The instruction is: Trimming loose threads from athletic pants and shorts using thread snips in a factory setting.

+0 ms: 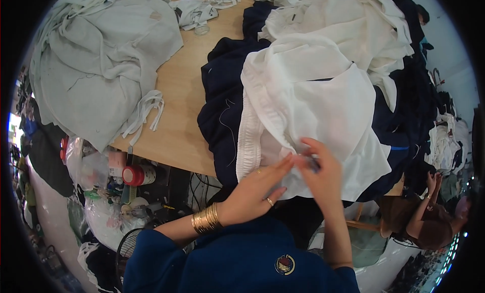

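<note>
A white garment (328, 111) with a gathered elastic waistband lies in front of me, over dark navy cloth (222, 91). My left hand (262, 184), with rings and gold bangles at the wrist, reaches in from the left. Its fingertips pinch a fold of the white garment near the seam. Close against those fingertips is my right hand (322, 172), its fingers curled and blurred by motion. A small dark object shows between the right fingers, too smeared to name.
Pale grey cloth (106, 65) is heaped on the wooden table (182, 91) at the left. More white garments (338, 20) lie at the far right. Below the table's left edge stands a red-lidded jar (136, 175) among plastic bags. Another person (429, 217) works at the right.
</note>
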A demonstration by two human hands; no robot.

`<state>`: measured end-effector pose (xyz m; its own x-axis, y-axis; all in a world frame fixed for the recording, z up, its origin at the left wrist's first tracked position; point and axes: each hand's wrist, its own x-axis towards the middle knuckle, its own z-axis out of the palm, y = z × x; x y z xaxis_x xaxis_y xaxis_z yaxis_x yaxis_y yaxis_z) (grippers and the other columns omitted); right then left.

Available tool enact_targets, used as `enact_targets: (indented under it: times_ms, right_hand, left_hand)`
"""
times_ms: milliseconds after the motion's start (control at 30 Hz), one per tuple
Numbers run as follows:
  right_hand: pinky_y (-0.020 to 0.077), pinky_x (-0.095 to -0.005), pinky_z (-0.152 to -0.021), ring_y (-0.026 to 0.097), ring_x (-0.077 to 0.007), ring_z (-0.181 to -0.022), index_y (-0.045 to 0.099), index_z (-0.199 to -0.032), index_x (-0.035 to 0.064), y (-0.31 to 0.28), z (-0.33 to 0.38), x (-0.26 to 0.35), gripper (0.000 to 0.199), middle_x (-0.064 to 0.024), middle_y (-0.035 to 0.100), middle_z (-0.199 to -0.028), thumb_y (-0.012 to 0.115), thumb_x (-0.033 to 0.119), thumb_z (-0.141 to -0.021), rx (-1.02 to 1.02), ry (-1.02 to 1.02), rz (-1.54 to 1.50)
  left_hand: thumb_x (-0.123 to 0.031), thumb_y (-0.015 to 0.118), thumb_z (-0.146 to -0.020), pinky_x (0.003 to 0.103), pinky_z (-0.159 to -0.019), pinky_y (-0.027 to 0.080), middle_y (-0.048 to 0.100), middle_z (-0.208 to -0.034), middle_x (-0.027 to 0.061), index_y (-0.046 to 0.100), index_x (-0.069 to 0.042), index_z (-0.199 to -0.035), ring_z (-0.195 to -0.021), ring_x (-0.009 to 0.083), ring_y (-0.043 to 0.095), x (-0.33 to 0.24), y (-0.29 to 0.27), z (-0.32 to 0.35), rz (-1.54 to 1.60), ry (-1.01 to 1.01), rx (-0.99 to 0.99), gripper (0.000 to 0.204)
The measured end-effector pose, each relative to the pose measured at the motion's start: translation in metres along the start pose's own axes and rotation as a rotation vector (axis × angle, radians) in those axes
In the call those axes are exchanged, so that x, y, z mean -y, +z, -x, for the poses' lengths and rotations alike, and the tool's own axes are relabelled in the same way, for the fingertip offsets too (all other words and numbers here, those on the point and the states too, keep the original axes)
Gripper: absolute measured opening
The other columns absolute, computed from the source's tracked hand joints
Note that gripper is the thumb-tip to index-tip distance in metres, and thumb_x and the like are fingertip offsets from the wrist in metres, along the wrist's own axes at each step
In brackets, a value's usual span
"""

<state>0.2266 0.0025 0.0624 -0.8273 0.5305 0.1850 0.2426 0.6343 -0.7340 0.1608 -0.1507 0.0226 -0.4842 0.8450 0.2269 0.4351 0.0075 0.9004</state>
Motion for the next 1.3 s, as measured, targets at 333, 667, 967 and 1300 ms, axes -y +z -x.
enact_targets:
  times_ms: [333, 667, 967, 1300]
  right_hand:
    - [0.0450, -0.0249, -0.057, 0.058, -0.0083, -0.066, 0.064, -0.093, 0.0012, -0.018, -0.005, -0.011, 0.020, -0.0012, 0.063, -0.077, 0.061, 0.019, -0.084, 0.015, 0.606, -0.864]
    - [0.0417, -0.0182, -0.051, 0.055, -0.0050, -0.060, 0.063, -0.091, -0.0004, -0.045, 0.010, -0.020, 0.023, -0.0007, 0.062, -0.074, 0.063, 0.021, -0.083, -0.078, 0.522, -0.957]
    - [0.0298, -0.0167, -0.045, 0.044, -0.0009, -0.052, 0.062, -0.084, 0.0017, -0.072, 0.031, -0.031, 0.020, 0.0042, 0.054, -0.065, 0.064, 0.021, -0.082, 0.036, 0.477, -0.838]
    - [0.0313, -0.0177, -0.045, 0.047, -0.0017, -0.056, 0.063, -0.084, 0.0013, -0.078, 0.039, -0.046, 0.020, 0.0034, 0.057, -0.068, 0.059, 0.021, -0.086, -0.034, 0.504, -0.904]
  left_hand:
    - [0.004, 0.055, -0.081, 0.024, -0.071, 0.048, 0.062, -0.104, 0.0086, 0.062, -0.004, -0.103, -0.089, 0.0161, 0.060, 0.001, -0.048, -0.028, 0.159, -0.079, -0.265, 0.024]
    - [-0.009, 0.070, -0.069, 0.037, -0.092, 0.032, 0.044, -0.122, 0.0088, 0.059, -0.014, -0.108, -0.107, 0.0235, 0.042, 0.000, -0.054, -0.129, -0.652, 0.221, -0.407, 0.040]
    - [-0.019, 0.064, -0.081, 0.019, -0.067, 0.041, 0.060, -0.076, -0.0025, 0.062, -0.003, -0.086, -0.070, 0.0049, 0.052, 0.024, -0.090, -0.171, 0.386, -0.148, 0.050, 0.017]
    - [-0.019, 0.060, -0.084, 0.021, -0.065, 0.041, 0.059, -0.076, -0.0019, 0.060, -0.004, -0.085, -0.069, 0.0058, 0.052, 0.013, -0.095, -0.167, 0.323, -0.198, 0.047, 0.015]
